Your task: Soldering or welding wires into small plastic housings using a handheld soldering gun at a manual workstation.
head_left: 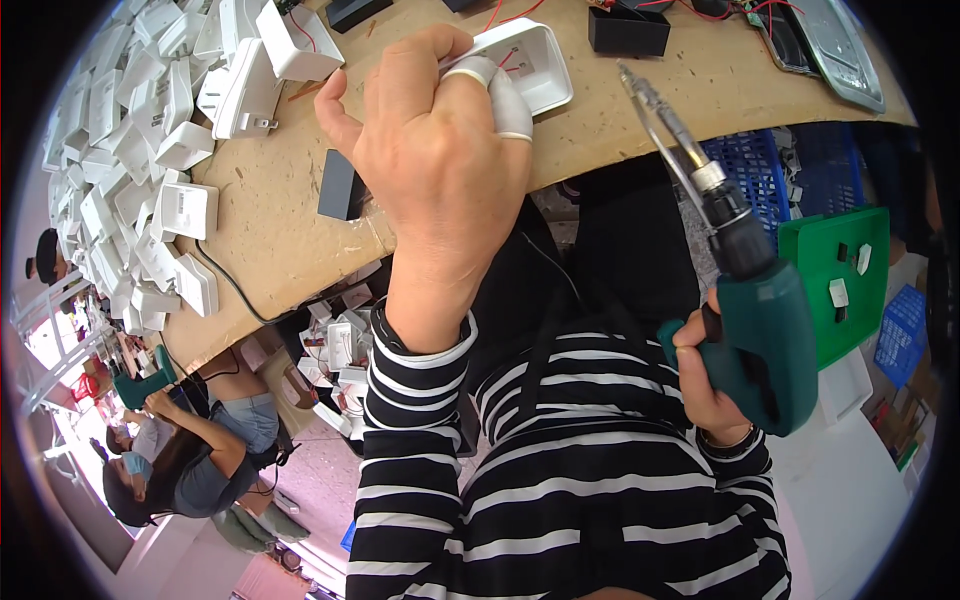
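My left hand, with white covers on two of its fingers, is closed on the edge of an open white plastic housing on the workbench. Thin red wires and small metal parts show inside the housing. The undersides of the fingers are hidden. My right hand grips the handle of a dark green soldering gun. Its metal tip, with a thin tube alongside, points up toward the bench, to the right of the housing and apart from it.
White plastic housings lie heaped at the left of the bench. Black boxes and a clear tray lie on it. A green bin stands at right; a co-worker sits at lower left, holding another green tool.
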